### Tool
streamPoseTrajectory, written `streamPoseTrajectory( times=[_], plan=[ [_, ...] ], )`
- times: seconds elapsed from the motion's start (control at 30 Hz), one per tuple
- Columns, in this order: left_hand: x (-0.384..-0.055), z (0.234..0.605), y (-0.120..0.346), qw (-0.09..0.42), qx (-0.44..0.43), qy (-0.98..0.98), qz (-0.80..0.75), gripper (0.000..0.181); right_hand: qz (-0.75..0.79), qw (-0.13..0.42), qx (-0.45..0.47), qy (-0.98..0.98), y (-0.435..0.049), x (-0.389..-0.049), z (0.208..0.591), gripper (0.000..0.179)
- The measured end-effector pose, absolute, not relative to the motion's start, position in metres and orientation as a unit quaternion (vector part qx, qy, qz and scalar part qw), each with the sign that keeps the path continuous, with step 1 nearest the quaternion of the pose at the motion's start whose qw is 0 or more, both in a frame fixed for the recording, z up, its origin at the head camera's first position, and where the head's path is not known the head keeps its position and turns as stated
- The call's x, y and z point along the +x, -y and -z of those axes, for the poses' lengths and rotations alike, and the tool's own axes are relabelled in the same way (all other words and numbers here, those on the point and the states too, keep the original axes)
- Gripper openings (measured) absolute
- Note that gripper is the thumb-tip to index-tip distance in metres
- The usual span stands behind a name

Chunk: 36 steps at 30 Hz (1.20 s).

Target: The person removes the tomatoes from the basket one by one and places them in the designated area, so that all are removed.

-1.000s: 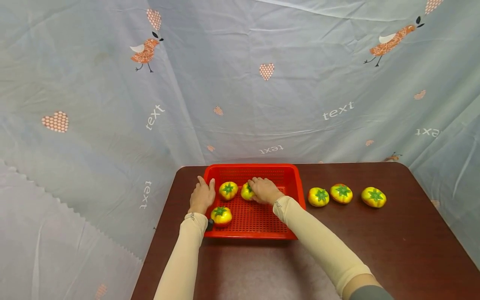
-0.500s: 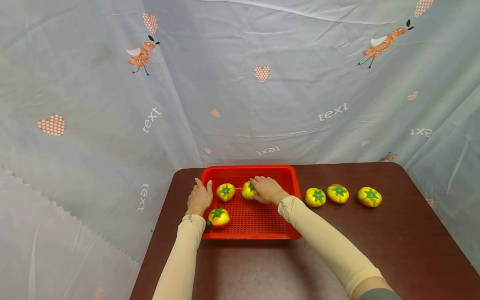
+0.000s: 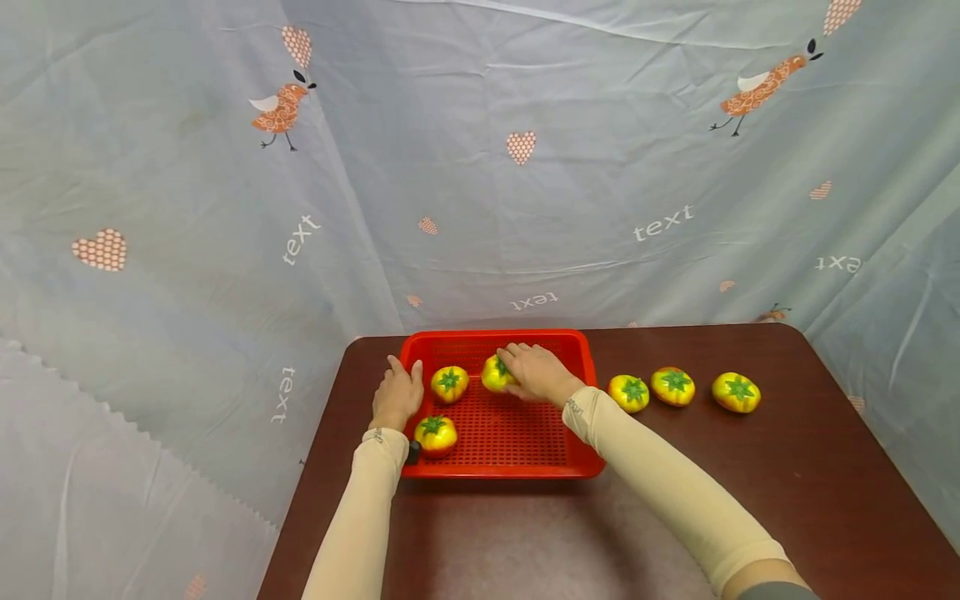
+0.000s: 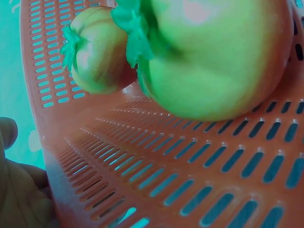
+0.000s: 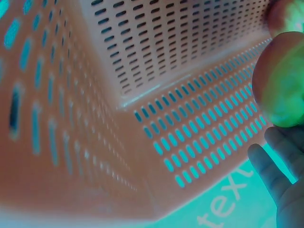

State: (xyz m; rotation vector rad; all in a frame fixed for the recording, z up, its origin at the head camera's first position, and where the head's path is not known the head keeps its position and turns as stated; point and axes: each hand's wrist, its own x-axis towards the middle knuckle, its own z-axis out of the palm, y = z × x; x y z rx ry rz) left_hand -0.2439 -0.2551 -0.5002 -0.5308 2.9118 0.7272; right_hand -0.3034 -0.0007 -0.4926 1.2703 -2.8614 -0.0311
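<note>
My right hand holds a yellow-red persimmon with green leaves on top, over the far middle of a red plastic basket. In the right wrist view, my fingers reach up to the underside of the held persimmon. My left hand lies at the basket's left rim, its fingers extended and the thumb apart. Two more persimmons sit inside along the left: one farther back, one near the front. Both appear large in the left wrist view, beside the slotted wall.
On the dark brown table, right of the basket, three persimmons stand in a loose row: one near the basket wall, a middle one and a farther one. A patterned grey curtain hangs behind the table.
My right hand has raised the persimmon a little, slightly away and to the right of the other two in the basket. My left hand stays at the left rim. The head view has shifted slightly.
</note>
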Motion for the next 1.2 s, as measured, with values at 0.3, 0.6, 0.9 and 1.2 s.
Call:
streamPoseTrajectory(
  times=[0.3,0.6,0.9,1.2],
  plan=[
    [-0.246,0.502,0.256,0.046,-0.174,-0.955,-0.235,0.076,-0.023,0.032,0.413,0.910,-0.016,-0.303,0.483,0.066],
    [-0.246,0.503,0.257,0.043,-0.168,-0.957,-0.232,0.075,-0.029,0.031,0.411,0.911,-0.026,-0.302,0.477,0.066],
    [-0.244,0.501,0.253,0.042,-0.171,-0.954,-0.243,0.079,-0.040,0.038,0.410,0.910,-0.038,-0.298,0.469,0.067],
    [-0.244,0.503,0.255,0.049,-0.170,-0.953,-0.245,0.077,-0.043,0.086,0.408,0.908,-0.053,-0.297,0.468,0.065]
  ],
)
